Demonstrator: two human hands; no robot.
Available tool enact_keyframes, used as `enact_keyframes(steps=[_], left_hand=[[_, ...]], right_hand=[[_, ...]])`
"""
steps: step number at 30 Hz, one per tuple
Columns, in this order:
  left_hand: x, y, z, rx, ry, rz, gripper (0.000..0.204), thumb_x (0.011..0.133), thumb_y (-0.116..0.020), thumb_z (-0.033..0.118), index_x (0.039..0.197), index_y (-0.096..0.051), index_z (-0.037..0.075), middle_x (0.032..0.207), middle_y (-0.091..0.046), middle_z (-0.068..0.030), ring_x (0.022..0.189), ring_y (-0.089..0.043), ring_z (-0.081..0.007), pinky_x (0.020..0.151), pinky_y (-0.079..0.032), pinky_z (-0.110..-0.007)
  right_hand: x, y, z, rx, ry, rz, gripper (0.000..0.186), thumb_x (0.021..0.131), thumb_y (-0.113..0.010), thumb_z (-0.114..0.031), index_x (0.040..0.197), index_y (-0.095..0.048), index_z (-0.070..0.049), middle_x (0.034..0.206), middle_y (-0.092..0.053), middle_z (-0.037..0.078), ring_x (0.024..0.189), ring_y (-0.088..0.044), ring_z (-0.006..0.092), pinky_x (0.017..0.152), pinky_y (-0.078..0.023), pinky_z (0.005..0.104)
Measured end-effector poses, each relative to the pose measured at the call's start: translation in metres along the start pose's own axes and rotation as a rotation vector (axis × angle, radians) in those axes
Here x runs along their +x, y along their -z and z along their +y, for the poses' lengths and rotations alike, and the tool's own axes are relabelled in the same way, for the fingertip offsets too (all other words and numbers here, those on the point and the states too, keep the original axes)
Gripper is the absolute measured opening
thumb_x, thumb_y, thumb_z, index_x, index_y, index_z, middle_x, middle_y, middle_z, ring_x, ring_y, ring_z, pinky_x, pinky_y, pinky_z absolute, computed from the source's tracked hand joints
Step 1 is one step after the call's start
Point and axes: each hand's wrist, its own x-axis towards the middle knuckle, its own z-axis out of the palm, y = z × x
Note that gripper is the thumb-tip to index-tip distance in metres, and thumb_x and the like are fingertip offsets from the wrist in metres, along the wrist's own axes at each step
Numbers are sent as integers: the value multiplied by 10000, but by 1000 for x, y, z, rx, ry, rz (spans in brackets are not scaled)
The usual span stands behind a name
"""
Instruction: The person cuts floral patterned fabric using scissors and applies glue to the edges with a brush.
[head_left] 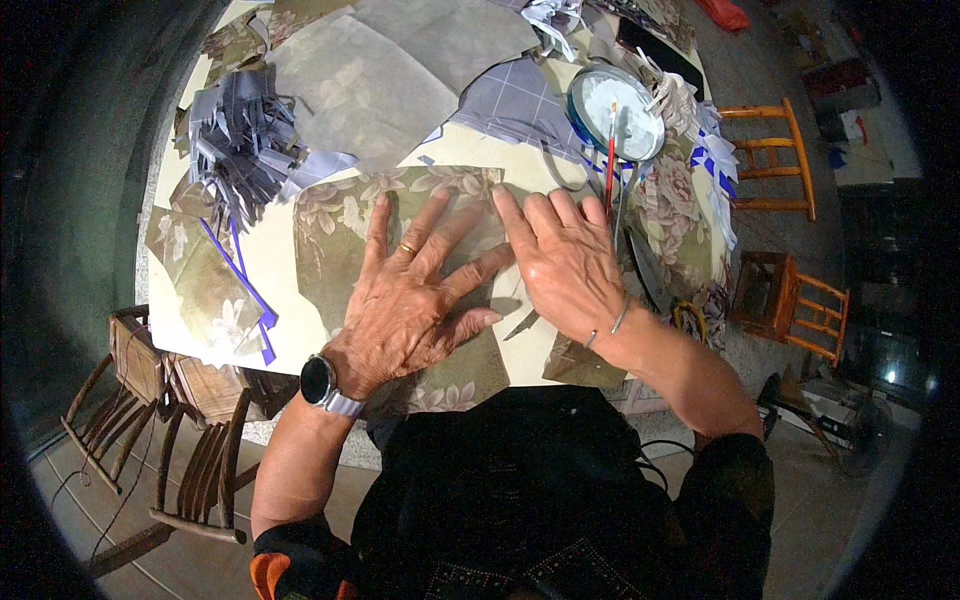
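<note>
My left hand [415, 290] lies spread on an olive floral sheet [338, 250], its fingertips near the top. Beside it, my right hand [565, 260] rests with the index finger extended to the sheet's upper right and the other fingers bent, slightly apart; its thumb is hidden. A filmy pale patch shows under the fingertips. To the upper right stands a round dish of white substance [636, 128], with a red-handled brush [610, 165] across it. Dark-bladed scissors [645, 275] lie partly hidden right of my right hand.
The table [175, 320] holds shredded grey strips [240, 130], a translucent sheet [370, 80], grid-patterned pieces [515, 100], blue strips [240, 270] and a dark oblong object [660, 55]. Wooden chairs [770, 150] stand at right, others [200, 460] at lower left. A fan-like object [850, 430] is at lower right.
</note>
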Motion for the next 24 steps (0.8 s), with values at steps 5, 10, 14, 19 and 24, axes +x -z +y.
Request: enact_keyframes(steps=[5, 10, 14, 19, 24], left_hand=[[1, 0, 1, -12, -7, 18, 536, 901, -577, 583, 1339, -603, 276, 1507, -424, -112, 1439, -324, -362, 1162, -118, -666], [0, 1, 0, 11, -7, 9, 545, 902, -564, 594, 1353, -595, 290, 1505, -427, -107, 1438, -329, -353, 1163, -125, -664], [0, -2, 0, 5, -3, 16, 547, 905, -551, 605, 1362, -589, 309, 1504, -429, -105, 1440, -328, -348, 1162, -128, -663], [-1, -3, 0, 16, -3, 13, 551, 912, -534, 614, 1370, -580, 310, 1505, -428, -107, 1445, -321, -344, 1166, -116, -660], [-4, -4, -2, 13, -19, 8, 607, 909, -518, 637, 1423, -522, 315, 1522, -408, -119, 1459, -294, -355, 1171, -96, -657]], right_hand=[[9, -5, 1, -85, -20, 8, 525, 845, -541, -140, 1329, -537, 65, 956, -557, 67, 937, -508, 208, 836, -352, 395], [16, -8, 6, -74, -27, -45, 546, 864, -519, -139, 1370, -497, 66, 1006, -584, 85, 973, -536, 224, 839, -375, 402], [14, 0, 22, 40, -81, 42, 498, 895, -490, -98, 1370, -491, 54, 1085, -595, 122, 1009, -552, 252, 856, -388, 409], [-2, -1, -1, 91, -40, -89, 537, 877, -535, -130, 1385, -477, 34, 1041, -539, 101, 990, -515, 260, 846, -391, 426], [-2, -2, 3, 114, -24, -106, 565, 873, -525, -104, 1416, -451, 36, 1071, -550, 122, 1022, -527, 282, 858, -408, 442]])
